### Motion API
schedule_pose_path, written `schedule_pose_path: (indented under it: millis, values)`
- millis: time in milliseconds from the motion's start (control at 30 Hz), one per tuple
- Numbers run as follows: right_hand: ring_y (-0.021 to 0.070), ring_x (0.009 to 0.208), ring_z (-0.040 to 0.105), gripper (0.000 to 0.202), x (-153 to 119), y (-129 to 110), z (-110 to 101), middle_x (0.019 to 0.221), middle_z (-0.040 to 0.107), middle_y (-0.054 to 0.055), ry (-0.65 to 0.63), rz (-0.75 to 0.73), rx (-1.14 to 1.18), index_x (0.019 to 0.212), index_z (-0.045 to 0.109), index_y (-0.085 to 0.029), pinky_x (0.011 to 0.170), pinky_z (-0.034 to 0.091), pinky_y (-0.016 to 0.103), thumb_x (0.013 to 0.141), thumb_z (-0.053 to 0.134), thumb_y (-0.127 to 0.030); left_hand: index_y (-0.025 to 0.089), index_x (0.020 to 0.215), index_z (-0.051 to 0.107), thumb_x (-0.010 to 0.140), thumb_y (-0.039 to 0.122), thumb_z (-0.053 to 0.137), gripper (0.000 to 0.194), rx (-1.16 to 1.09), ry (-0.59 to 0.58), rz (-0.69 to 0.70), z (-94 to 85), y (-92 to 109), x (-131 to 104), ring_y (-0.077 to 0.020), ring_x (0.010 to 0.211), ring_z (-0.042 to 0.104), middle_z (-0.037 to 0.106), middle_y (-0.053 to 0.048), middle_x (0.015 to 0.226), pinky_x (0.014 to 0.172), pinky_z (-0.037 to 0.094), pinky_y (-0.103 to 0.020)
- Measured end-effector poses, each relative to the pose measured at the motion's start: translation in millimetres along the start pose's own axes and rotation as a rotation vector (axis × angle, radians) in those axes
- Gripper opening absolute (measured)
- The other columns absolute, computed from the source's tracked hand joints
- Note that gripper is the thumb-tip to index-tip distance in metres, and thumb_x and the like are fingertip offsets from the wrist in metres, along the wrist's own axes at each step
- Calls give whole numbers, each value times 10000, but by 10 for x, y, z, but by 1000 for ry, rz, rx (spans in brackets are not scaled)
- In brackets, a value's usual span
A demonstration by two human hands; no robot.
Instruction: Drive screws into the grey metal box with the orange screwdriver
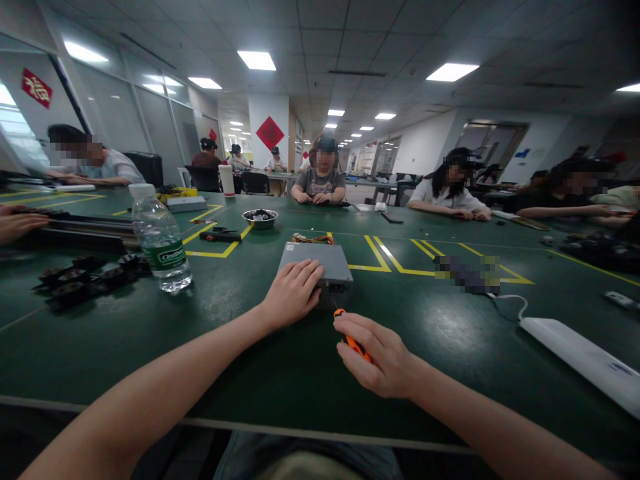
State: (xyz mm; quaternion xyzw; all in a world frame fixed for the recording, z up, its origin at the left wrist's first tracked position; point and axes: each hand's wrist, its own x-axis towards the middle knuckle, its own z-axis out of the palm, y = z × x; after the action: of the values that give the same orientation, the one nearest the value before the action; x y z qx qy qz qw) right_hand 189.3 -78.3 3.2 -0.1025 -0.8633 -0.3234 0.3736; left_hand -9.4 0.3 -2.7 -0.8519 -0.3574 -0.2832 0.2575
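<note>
In the head view, the left hand (295,290) lies unclenched over the grey metal box (333,257) at centre frame, and the right hand (377,353), apart from it, grips an orange-handled screwdriver (357,346) whose tip could slip and scratch the near face should the box slide.

Dim overall; ceiling lights (257,61) glowing white, window (11,123) bright at far left; glare on bench (453,327); edges stretched, top right corner dark
</note>
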Motion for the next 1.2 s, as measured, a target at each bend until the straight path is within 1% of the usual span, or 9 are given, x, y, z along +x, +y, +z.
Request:
schedule_pose_path:
  millis: [133, 267, 400, 467, 633, 733, 833, 1000, 1200]
  values:
    - [211, 970, 570, 167, -19, -1, 12, 995, 560, 88, 14, 74, -65, 876, 537, -183, 767, 570, 361, 742, 606, -113, 122, 1225, 491, 871, 270, 424, 389, 6, -2, -5, 3, 0, -1, -251, 1180, 471, 520, -133, 1280, 960, 378, -401]
    - [201, 938, 590, 136, 12, 4, -6, 947, 567, 92, 31, 36, -77, 836, 551, -165, 731, 576, 295, 734, 600, -89, 122, 1225, 492, 872, 270, 426, 388, 8, 0, -5, 2, 6, -1, -249, 1176, 474, 523, -131, 1278, 960, 379, -398]
    - [235, 1041, 557, 162, -12, 36, -7, 1024, 548, 130, 3, 26, 0, 910, 542, -141, 808, 559, 363, 760, 559, -83, 118, 1222, 497, 870, 274, 433, 390, 9, -4, -5, 5, 8, 0, -252, 1177, 473, 522, -131, 1280, 961, 380, -405]
    - [239, 1034, 556, 192, -26, 38, 1, 1029, 554, 118, -6, 45, -8, 921, 540, -160, 810, 555, 398, 747, 583, -91, 118, 1220, 498, 871, 272, 430, 387, 10, -6, -4, 1, 7, 0, -250, 1173, 475, 524, -127, 1278, 963, 380, -404]
    - [213, 957, 590, 169, -4, 12, -2, 962, 579, 91, 11, 32, -51, 868, 554, -177, 724, 579, 319, 732, 609, -93, 122, 1228, 492, 866, 267, 439, 394, 5, 2, -7, -3, 2, 0, -248, 1176, 472, 527, -128, 1273, 959, 384, -402]
    - [228, 1025, 567, 137, -15, 19, -5, 1001, 559, 117, 2, 30, -18, 877, 552, -149, 781, 569, 341, 755, 573, -89, 117, 1232, 487, 868, 271, 434, 399, 6, -5, -9, 10, 1, 0, -251, 1183, 465, 518, -127, 1284, 964, 379, -402]
    - [221, 1043, 553, 141, -25, 32, -9, 1025, 557, 101, 2, 43, 2, 878, 544, -166, 807, 558, 379, 760, 565, -93, 120, 1233, 487, 868, 274, 433, 399, 8, -2, -10, 21, 3, 0, -251, 1185, 464, 513, -126, 1291, 967, 377, -403]
    - [188, 922, 591, 143, 27, 23, -26, 929, 593, 66, 49, 33, -45, 835, 547, -186, 698, 578, 297, 739, 603, -97, 122, 1235, 487, 871, 269, 422, 398, 7, -1, -7, 10, 9, 0, -251, 1182, 468, 520, -129, 1283, 962, 381, -407]
    - [214, 1043, 561, 120, -22, 38, -8, 1023, 567, 104, 6, 38, 21, 879, 533, -161, 804, 564, 369, 783, 526, -88, 123, 1221, 497, 867, 269, 433, 388, -3, 1, -7, 2, 5, -4, -254, 1179, 470, 520, -137, 1281, 957, 384, -415]
